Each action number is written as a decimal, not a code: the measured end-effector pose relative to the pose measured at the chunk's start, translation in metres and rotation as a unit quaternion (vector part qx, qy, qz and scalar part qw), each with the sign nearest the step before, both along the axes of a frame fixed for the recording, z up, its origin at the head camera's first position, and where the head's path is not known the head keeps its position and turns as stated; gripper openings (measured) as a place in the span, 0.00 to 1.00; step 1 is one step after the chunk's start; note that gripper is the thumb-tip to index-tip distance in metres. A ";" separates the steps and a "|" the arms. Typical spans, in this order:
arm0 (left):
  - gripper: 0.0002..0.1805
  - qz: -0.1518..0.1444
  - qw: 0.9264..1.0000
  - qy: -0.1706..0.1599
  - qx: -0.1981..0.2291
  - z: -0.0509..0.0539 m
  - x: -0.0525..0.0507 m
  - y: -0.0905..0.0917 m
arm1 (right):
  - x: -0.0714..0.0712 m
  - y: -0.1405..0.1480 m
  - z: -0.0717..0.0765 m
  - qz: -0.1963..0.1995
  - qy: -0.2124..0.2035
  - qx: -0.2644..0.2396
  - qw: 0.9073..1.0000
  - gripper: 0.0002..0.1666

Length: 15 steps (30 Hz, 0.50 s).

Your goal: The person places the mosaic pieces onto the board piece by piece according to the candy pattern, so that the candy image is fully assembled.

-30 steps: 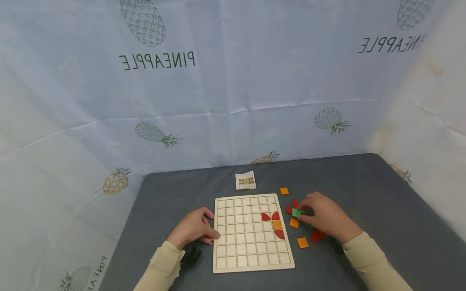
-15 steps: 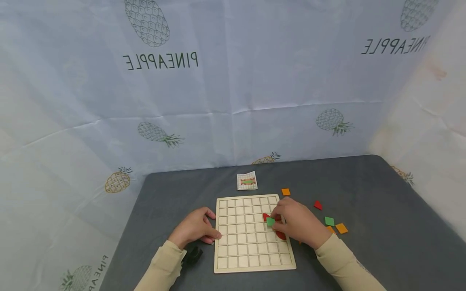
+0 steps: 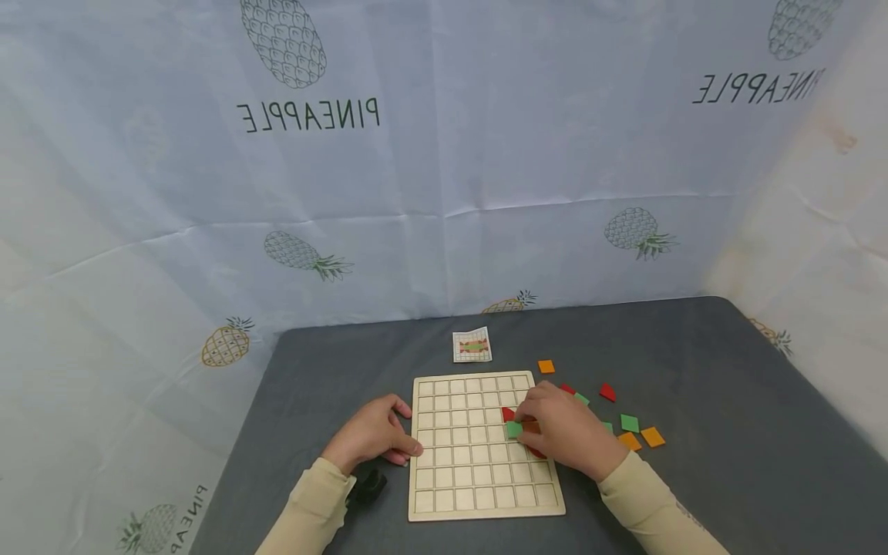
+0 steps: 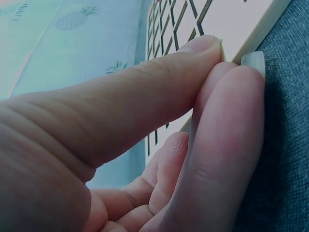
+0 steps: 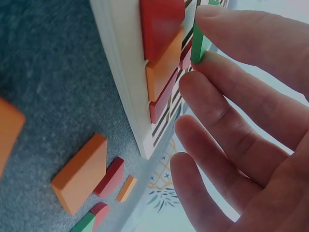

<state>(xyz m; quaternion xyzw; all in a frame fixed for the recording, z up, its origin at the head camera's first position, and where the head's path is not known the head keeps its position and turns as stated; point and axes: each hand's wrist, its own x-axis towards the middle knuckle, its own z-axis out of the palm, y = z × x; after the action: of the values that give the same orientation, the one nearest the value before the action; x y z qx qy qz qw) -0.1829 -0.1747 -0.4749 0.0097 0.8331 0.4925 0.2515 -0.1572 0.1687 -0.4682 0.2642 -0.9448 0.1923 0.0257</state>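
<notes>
Two bare hands, apart, face us across the lower centre of the head view. We see the left hand (image 3: pixel 371 433) pinching the left edge of a pale wooden grid board (image 3: pixel 458 478), and the right hand (image 3: pixel 569 428) pinching a flat green square tile (image 3: pixel 513 430) over the board's right side (we cannot tell whether it touches the wood). At upper middle of the right wrist view, we find an orange square tile (image 5: pixel 164 67) between red tiles (image 5: pixel 163 29) on the board. Loose green tiles (image 3: pixel 629 423) lie right of centre.
</notes>
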 end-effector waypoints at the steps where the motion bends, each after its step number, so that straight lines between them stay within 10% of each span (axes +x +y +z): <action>1: 0.34 0.001 1.000 -0.001 0.000 0.000 0.000 0.000 | 0.000 0.000 0.000 0.002 0.001 0.000 1.000 0.11; 15: 0.34 0.014 1.000 -0.005 -0.010 0.002 0.001 0.002 | -0.001 -0.002 -0.005 0.007 0.022 0.017 1.000 0.12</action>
<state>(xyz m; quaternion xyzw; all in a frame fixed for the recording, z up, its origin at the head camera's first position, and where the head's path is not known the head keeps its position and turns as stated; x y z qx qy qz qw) -0.1823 -0.1732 -0.4725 -0.0068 0.8366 0.4877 0.2495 -0.1577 0.1666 -0.4734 0.2754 -0.9453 0.1703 0.0402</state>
